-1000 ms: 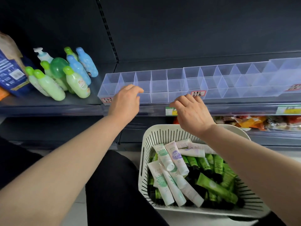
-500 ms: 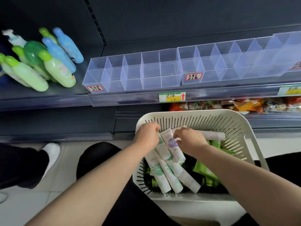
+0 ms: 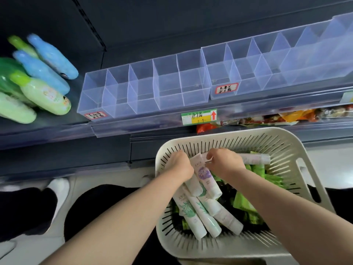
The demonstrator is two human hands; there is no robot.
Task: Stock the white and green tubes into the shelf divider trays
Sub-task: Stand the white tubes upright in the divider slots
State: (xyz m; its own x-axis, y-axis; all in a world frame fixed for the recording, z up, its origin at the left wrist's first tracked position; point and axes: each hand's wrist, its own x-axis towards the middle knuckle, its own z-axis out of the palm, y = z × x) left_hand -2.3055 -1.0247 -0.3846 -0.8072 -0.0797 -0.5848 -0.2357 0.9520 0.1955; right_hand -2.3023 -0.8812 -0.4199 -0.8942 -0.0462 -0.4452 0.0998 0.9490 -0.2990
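Two hands sit close together, not quite touching, inside the white slotted plastic basket (image 3: pixel 286 139); the left hand (image 3: pixel 180 165) curls down over the upper ends of the white tubes (image 3: pixel 200 213), its fingertips hidden, so I cannot tell if it grips one; the right hand (image 3: pixel 223 163) pinches one of the white tubes at its end; green tubes (image 3: pixel 243 203) lie half buried at the right; above, the clear plastic divider trays (image 3: pixel 145 87) line the dark shelf (image 3: pixel 47 131) edge with open-topped compartments, their right end cut off; blurred green and blue bottles (image 3: pixel 45 94) lie just beside them at the left.
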